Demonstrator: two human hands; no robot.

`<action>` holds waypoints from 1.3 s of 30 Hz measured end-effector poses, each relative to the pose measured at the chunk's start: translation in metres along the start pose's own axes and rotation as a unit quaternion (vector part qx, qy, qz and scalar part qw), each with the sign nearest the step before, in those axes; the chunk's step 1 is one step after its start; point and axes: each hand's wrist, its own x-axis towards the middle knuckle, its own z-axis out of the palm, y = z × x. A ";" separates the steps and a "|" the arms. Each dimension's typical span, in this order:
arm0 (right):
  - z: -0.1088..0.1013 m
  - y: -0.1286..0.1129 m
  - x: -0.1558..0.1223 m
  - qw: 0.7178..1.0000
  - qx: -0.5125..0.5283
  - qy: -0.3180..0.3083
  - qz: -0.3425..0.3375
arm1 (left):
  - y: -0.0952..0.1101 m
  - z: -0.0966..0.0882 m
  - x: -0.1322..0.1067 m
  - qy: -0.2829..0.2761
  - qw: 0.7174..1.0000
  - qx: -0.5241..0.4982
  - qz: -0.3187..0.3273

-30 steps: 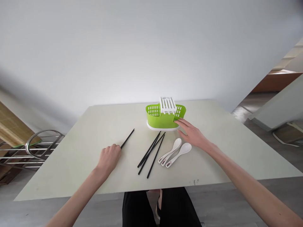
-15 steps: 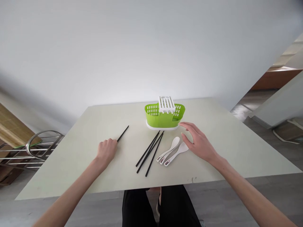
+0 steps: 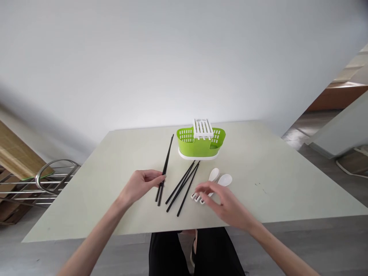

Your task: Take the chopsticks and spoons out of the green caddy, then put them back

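A pale, plain wall [image 3: 184,57] rises behind everything, and the light tabletop [image 3: 273,165] runs out from its foot. Grey flooring [image 3: 258,249] shows past the near edge, where the person's black trousers [image 3: 215,249] also appear. At far left is a metal rack [image 3: 38,179] of tubes with a looped end, and a bamboo-toned board [image 3: 20,153] leans above it.

Toward the back of the tabletop, about the middle of its width, stands a green plastic basket [image 3: 198,147] with pierced walls. It sits upright on a white oval base [image 3: 198,157] and carries a white slotted rack [image 3: 202,128] across its top.

The left hand [image 3: 140,184] pinches a pair of black chopsticks [image 3: 167,159] between thumb and fingers, thick ends toward the person and thin tips pointing away, near the basket's left end. The right hand [image 3: 227,203] is loosely curved over the spoon handles, thumb and fingers apart; whether it touches them cannot be told.

Between the hands lies a group of loose black chopsticks [image 3: 188,191], some crossing, tips just before the basket. Right of them are white spoons [image 3: 225,179], partly covered by the right hand, with small printed marks [image 3: 197,198] on their handle ends.
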 end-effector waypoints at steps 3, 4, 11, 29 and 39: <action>0.033 -0.012 0.003 0.984 0.145 -0.092 0.038 | 0.015 0.034 -0.015 0.014 0.986 -0.166 0.017; 0.044 -0.015 0.005 0.973 0.196 -0.111 0.043 | 0.018 0.045 -0.019 0.016 0.979 -0.203 0.019; 0.077 -0.019 0.012 0.939 0.330 -0.067 0.074 | 0.013 0.083 -0.034 -0.015 0.953 -0.303 -0.001; 0.047 0.005 -0.025 0.910 0.332 -0.170 0.183 | 0.014 0.054 -0.013 -0.001 0.959 -0.284 -0.012; 0.031 0.011 -0.030 0.908 0.346 -0.159 0.175 | 0.035 0.060 -0.009 -0.029 0.973 -0.230 0.009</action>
